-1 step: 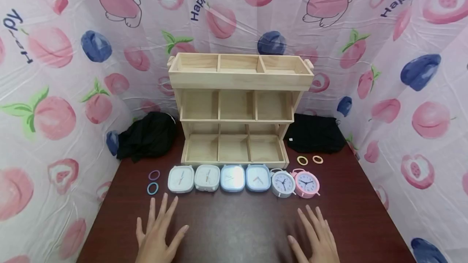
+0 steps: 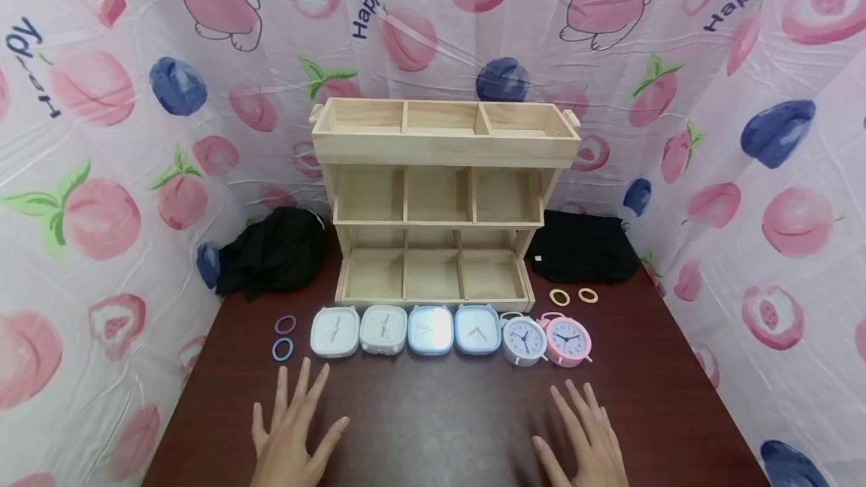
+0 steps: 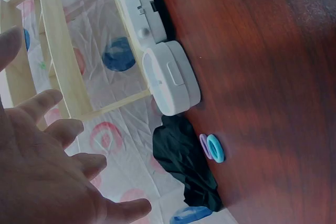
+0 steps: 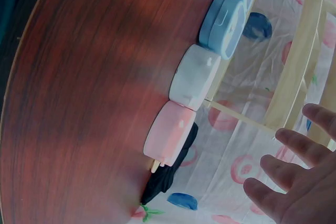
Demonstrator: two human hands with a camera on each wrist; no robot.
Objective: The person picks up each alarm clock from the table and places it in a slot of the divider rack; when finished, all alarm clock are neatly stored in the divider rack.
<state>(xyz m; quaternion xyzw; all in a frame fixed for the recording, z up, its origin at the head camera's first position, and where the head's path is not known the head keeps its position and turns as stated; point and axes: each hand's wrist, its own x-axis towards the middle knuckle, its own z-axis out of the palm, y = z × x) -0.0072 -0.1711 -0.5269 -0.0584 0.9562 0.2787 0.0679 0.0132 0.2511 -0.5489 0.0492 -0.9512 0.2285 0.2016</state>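
Nothing has moved — both hands, left hand (image 2: 291, 427) and right hand (image 2: 588, 438), lie flat and empty; next, reach for a clock, maybe the white clock (image 2: 334, 332).

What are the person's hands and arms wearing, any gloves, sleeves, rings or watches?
Nothing shows on either one. The left hand and the right hand are bare, with no gloves or rings; the wrists, as far as the head view shows them, carry no sleeve cuff or watch. The forearms are out of frame.
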